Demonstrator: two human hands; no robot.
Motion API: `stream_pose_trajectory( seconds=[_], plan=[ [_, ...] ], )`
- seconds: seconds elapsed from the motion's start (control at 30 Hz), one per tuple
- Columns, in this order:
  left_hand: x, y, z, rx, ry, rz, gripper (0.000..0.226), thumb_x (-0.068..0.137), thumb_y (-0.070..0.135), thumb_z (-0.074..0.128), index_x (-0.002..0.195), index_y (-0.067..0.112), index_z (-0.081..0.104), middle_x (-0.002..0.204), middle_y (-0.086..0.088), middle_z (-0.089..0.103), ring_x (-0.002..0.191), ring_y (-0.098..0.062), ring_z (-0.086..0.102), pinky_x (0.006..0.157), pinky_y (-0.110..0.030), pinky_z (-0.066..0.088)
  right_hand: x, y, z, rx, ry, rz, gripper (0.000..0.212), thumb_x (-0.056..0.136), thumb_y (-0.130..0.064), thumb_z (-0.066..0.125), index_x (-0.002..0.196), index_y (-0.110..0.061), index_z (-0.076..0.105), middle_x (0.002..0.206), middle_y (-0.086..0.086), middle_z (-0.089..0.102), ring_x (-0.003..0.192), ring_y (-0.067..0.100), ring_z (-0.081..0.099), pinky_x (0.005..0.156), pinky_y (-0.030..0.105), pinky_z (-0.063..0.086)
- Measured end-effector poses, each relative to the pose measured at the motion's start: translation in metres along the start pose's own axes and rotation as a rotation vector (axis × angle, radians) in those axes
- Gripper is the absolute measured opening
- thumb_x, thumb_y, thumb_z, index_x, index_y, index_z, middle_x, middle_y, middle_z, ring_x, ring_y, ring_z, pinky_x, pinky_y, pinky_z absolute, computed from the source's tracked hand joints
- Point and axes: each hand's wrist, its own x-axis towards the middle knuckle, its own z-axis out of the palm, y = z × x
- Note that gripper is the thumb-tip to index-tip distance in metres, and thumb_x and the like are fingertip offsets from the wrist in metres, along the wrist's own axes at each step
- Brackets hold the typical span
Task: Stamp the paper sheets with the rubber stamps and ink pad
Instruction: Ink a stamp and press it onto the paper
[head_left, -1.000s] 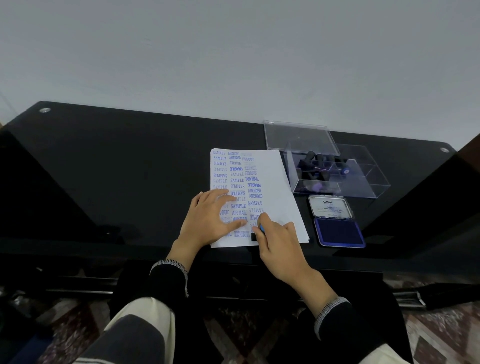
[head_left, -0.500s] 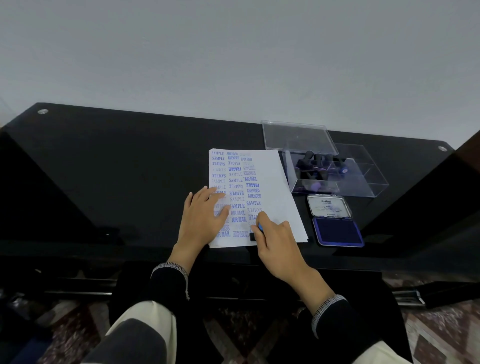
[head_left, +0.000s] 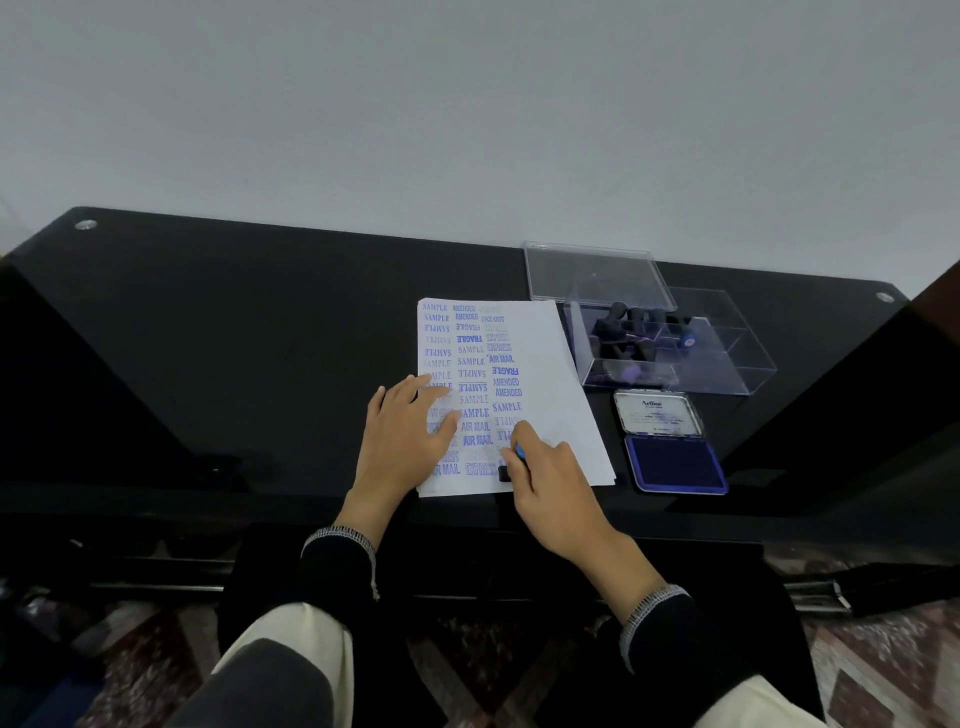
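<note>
- Head view: right hand (head_left: 550, 483) is gripping a rubber stamp (head_left: 511, 465) and pressing it onto the near edge of the paper sheet (head_left: 540, 364) on the worktop (head_left: 234, 353).
- Left hand (head_left: 405, 436) is lying flat, fingers released, steadying the sheet.
- Ink pad (head_left: 675, 460) is lying open just right of the sheet.
- Recommendation: keep pressure even and lift the stamp vertically to avoid smearing.

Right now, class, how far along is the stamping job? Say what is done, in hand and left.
Done: the paper sheet carries columns of blue imprints down its left half. In hand: the right hand presses a stamp near the bottom edge while the left hand rests flat on the sheet. Left: the bare right strip; more stamps wait in the clear box behind the open ink pad.
</note>
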Motion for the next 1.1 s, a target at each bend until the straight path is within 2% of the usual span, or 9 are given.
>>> stream_pose_trajectory(
  seconds=[0.17, 0.4, 0.53, 0.73, 0.93, 1.1],
  plan=[
    [0.000, 0.000, 0.000, 0.004, -0.008, -0.001, 0.040, 0.094, 0.042, 0.054, 0.129, 0.023, 0.057, 0.144, 0.001, 0.047, 0.137, -0.018, 0.037, 0.118, -0.041, 0.013, -0.007, -0.002, 0.004, -0.019, 0.028, 0.007, 0.020, 0.102, -0.019, 0.038, 0.083, -0.017, 0.033, 0.064, -0.005, 0.040, 0.060, 0.022, 0.036, 0.064, 0.031, 0.026],
    [0.001, 0.000, 0.001, 0.005, -0.004, 0.000, 0.039, 0.094, 0.041, 0.054, 0.128, 0.024, 0.057, 0.143, 0.002, 0.047, 0.136, -0.017, 0.037, 0.117, -0.041, 0.013, 0.006, 0.001, -0.002, 0.064, -0.022, 0.002, 0.016, 0.102, -0.018, 0.039, 0.087, -0.015, 0.035, 0.056, -0.011, 0.037, 0.054, 0.020, 0.035, 0.057, 0.020, 0.026],
    [0.000, -0.001, 0.001, 0.004, -0.001, 0.000, 0.039, 0.094, 0.042, 0.053, 0.128, 0.024, 0.057, 0.143, 0.002, 0.047, 0.136, -0.016, 0.037, 0.117, -0.041, 0.013, 0.000, -0.001, 0.002, -0.003, 0.009, -0.016, 0.017, 0.102, -0.018, 0.038, 0.085, -0.017, 0.033, 0.061, -0.009, 0.037, 0.059, 0.023, 0.036, 0.061, 0.028, 0.021],
    [0.000, 0.000, 0.000, -0.001, 0.000, 0.002, 0.039, 0.094, 0.041, 0.054, 0.128, 0.023, 0.058, 0.142, 0.001, 0.048, 0.135, -0.018, 0.039, 0.117, -0.042, 0.014, -0.002, 0.002, 0.005, 0.097, 0.003, 0.028, 0.019, 0.102, -0.019, 0.039, 0.084, -0.019, 0.032, 0.061, -0.008, 0.036, 0.057, 0.017, 0.031, 0.059, 0.022, 0.028],
    [0.001, 0.000, 0.000, -0.007, 0.000, -0.004, 0.039, 0.094, 0.042, 0.053, 0.128, 0.024, 0.057, 0.142, 0.002, 0.048, 0.135, -0.016, 0.039, 0.117, -0.041, 0.013, -0.002, -0.002, 0.004, 0.003, 0.003, -0.026, 0.019, 0.102, -0.018, 0.037, 0.084, -0.019, 0.031, 0.065, -0.005, 0.041, 0.059, 0.022, 0.036, 0.062, 0.027, 0.024],
    [0.000, 0.000, 0.000, -0.013, 0.002, 0.000, 0.038, 0.094, 0.041, 0.053, 0.128, 0.024, 0.057, 0.142, 0.002, 0.048, 0.135, -0.016, 0.038, 0.117, -0.040, 0.013, -0.002, 0.001, 0.005, 0.108, 0.000, 0.028, 0.018, 0.102, -0.018, 0.038, 0.085, -0.019, 0.033, 0.061, -0.010, 0.037, 0.058, 0.014, 0.034, 0.060, 0.018, 0.029]
  ],
)
